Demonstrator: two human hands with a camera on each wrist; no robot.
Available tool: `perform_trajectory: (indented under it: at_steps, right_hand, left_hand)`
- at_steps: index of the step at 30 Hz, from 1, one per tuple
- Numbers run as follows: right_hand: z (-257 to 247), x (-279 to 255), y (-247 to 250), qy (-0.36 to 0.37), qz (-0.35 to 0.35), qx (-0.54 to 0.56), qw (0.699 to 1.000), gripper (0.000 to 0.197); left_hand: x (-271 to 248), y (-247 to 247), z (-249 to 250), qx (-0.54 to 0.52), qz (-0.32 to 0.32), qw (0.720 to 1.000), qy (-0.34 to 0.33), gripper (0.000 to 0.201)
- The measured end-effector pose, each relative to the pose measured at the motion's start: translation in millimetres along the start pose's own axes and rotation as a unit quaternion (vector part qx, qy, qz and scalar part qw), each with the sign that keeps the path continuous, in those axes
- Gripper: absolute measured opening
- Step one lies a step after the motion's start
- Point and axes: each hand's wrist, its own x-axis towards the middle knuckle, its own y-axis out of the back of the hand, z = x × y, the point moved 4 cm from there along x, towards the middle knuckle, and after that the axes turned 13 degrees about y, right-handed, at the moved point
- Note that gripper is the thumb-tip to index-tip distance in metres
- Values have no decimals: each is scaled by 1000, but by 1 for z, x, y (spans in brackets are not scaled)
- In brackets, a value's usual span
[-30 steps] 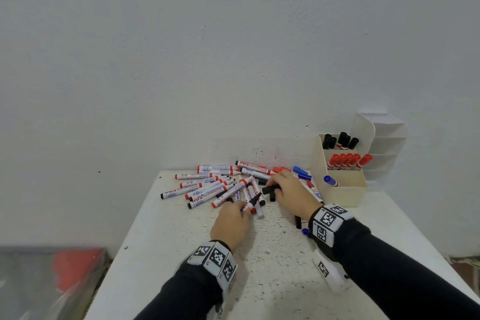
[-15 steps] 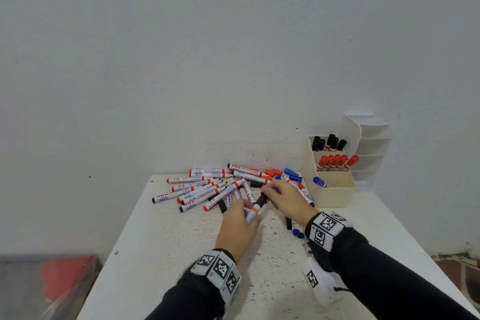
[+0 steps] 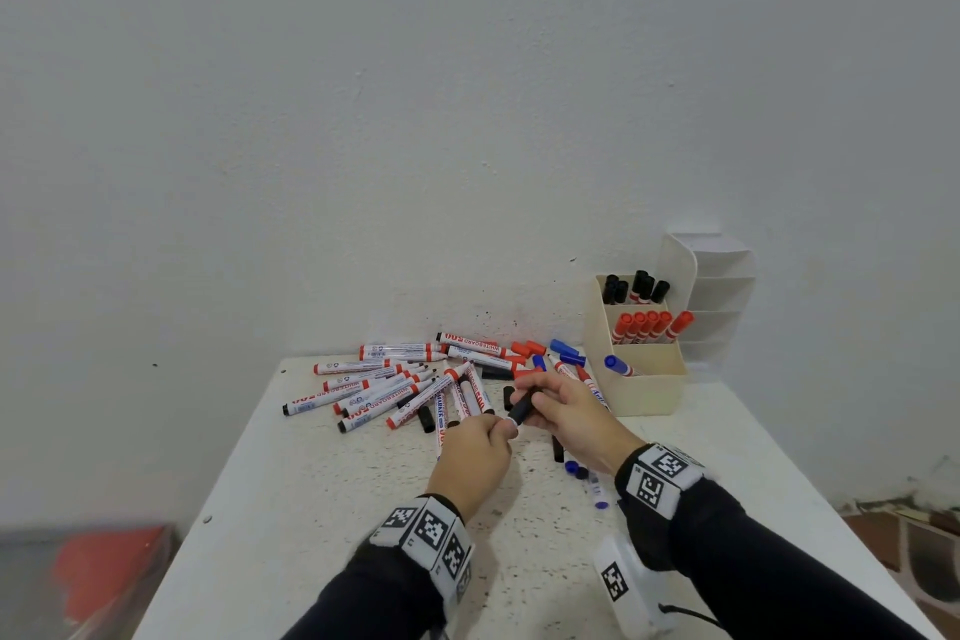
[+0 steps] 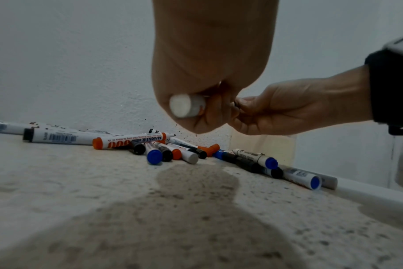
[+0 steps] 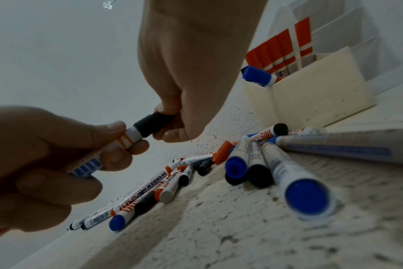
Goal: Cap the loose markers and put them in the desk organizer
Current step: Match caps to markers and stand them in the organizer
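My left hand [image 3: 480, 437] grips the white barrel of a marker [image 5: 124, 141] above the table, its flat end [image 4: 181, 105] showing under the palm in the left wrist view. My right hand [image 3: 558, 405] pinches the black cap [image 3: 521, 408] [image 5: 153, 123] seated on that marker's tip. Behind both hands lies a pile of loose markers [image 3: 395, 382], some capped, some bare. The cream desk organizer [image 3: 647, 392] stands at the back right, holding black-capped markers [image 3: 636, 286], red-capped markers [image 3: 649, 325] and one blue-capped marker [image 3: 621, 365].
Loose black caps [image 3: 426, 418] and blue caps [image 3: 574, 467] lie on the speckled white table [image 3: 337, 509]. A white wall rises right behind the pile. A white tiered rack [image 3: 719, 291] stands behind the organizer. Blurred red and grey things sit on the floor at lower left.
Both hands lifted from the pile and came together. The left hand raised a marker, and the right hand brought a black cap onto its tip.
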Motion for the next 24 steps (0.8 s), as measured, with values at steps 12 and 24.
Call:
perform_trajectory:
  at_steps: [12, 24]
  right_hand:
    - [2, -5, 7, -20, 7, -199, 980, 41]
    - [6, -6, 11, -17, 48, -165, 985, 37]
  left_hand:
    - [-8, -8, 9, 23, -3, 999, -36, 28]
    - [-9, -5, 9, -4, 11, 1000, -26, 21]
